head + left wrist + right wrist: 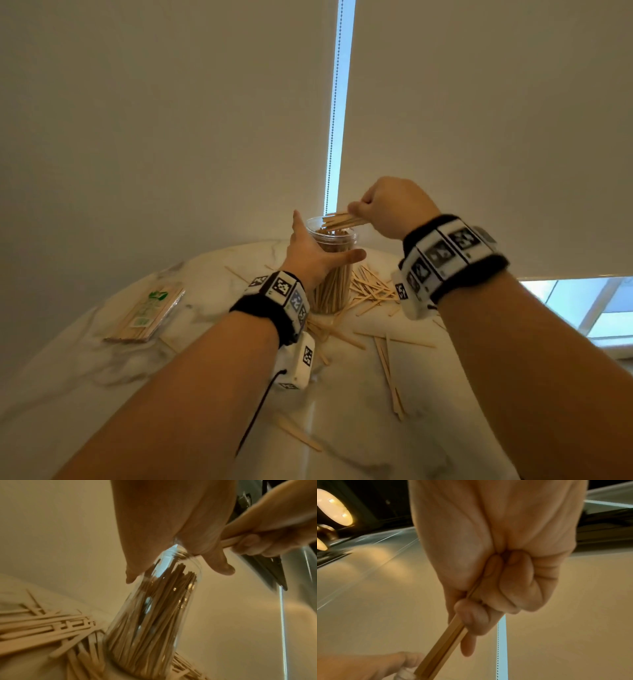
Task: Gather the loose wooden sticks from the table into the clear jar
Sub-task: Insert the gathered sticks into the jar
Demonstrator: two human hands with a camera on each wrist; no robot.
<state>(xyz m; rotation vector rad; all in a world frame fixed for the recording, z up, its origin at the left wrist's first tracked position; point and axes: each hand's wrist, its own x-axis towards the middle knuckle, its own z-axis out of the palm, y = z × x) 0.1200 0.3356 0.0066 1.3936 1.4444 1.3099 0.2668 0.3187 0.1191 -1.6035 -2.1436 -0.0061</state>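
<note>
Left hand (313, 255) spreads thumb and fingers wide; right hand (394, 205) is raised, fingers curled tight.

Pale, unpainted wood sticks (371, 289) lie scattered on a white table (85, 370) veined with grey marbling. The jar (334, 270) is clear, tan with the sticks inside. To the left, a packet of sticks (145, 313) bears green labels. Both wristbands (448, 260) are black, with black-and-white square markers.
</note>
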